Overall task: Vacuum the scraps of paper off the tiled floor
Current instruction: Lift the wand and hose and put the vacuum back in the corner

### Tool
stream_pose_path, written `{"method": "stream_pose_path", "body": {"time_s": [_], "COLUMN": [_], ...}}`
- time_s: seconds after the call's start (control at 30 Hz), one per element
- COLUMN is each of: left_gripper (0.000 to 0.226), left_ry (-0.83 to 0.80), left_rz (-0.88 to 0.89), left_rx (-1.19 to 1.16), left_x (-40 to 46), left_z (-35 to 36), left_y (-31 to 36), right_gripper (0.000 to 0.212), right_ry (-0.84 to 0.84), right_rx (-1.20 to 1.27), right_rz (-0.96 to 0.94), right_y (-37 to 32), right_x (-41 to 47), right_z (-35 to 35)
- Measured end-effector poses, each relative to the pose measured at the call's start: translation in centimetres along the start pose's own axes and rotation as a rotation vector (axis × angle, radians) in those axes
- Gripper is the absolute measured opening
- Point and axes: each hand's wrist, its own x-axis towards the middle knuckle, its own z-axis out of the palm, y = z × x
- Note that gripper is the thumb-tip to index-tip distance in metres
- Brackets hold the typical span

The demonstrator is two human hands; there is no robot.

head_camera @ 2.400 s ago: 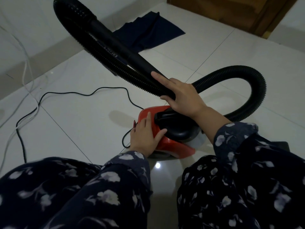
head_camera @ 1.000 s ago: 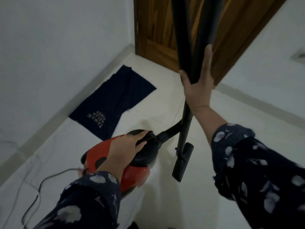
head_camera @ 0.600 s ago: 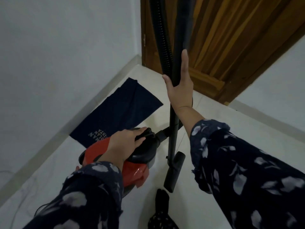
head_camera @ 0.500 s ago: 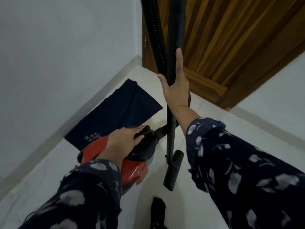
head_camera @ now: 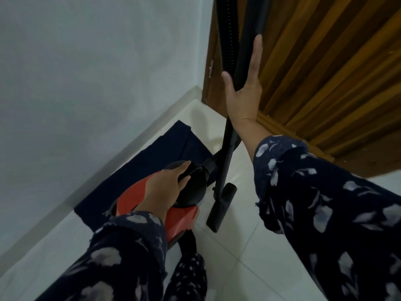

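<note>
Our left hand (head_camera: 165, 187) curls over the black top handle of the red vacuum cleaner (head_camera: 182, 218), low in front of us by the dark cloth (head_camera: 152, 166) on the tiled floor (head_camera: 249, 246). Our right hand (head_camera: 245, 94), higher up, lies straight-fingered against the upright wand (head_camera: 225, 161), thumb spread; the nozzle (head_camera: 221, 207) sits just right of the cleaner.

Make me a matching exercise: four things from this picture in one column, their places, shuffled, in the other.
1 red-and-black vacuum cleaner body
2 black rigid vacuum tube
3 dark blue cloth
4 brown wooden door

A flat on the white tiled floor by the grey wall
B upright against the right hand
C behind the tube
D gripped by the left hand

Pairs: 1-D, 2-B, 3-A, 4-C
</note>
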Motion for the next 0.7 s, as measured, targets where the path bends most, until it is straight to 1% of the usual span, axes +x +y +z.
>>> {"method": "stream_pose_path", "body": {"time_s": [0.07, 0.17, 0.3, 0.47, 0.53, 0.63, 0.7], "left_gripper": [0.053, 0.054, 0.052, 0.052, 0.052, 0.052, 0.053], "left_ry": [-0.013, -0.005, 0.038, 0.101, 0.132, 0.169, 0.181], "left_rz": [-0.028, -0.062, -0.106, -0.144, -0.160, -0.166, -0.155], "left_rx": [-0.022, -0.030, -0.070, -0.110, -0.108, -0.132, -0.177], "left_x": [3.1, 7.8, 13.8, 21.6, 24.8, 29.3, 32.1], "left_z": [-0.2, -0.4, -0.7, 0.2, 0.9, 2.4, 3.6], "left_y": [-0.8, -1.9, -3.5, -4.7, -5.0, -5.4, -5.9], "right_gripper": [0.085, 0.077, 0.073, 0.073, 0.075, 0.089, 0.092], "right_ry": [0.017, -0.021, -0.038, -0.029, -0.018, 0.053, 0.096], "right_rx": [-0.005, 0.036, 0.053, 0.072, 0.101, 0.128, 0.149], "right_rz": [0.037, 0.101, 0.116, 0.057, -0.008, -0.107, -0.132], "right_y": [1.4, 4.0, 7.2, 11.8, 13.3, 15.7, 17.4], "right_x": [2.7, 6.2, 9.8, 13.7, 15.0, 16.2, 16.7], "right_z": [2.3, 5.7, 10.6, 16.1, 17.6, 19.5, 20.7]}}
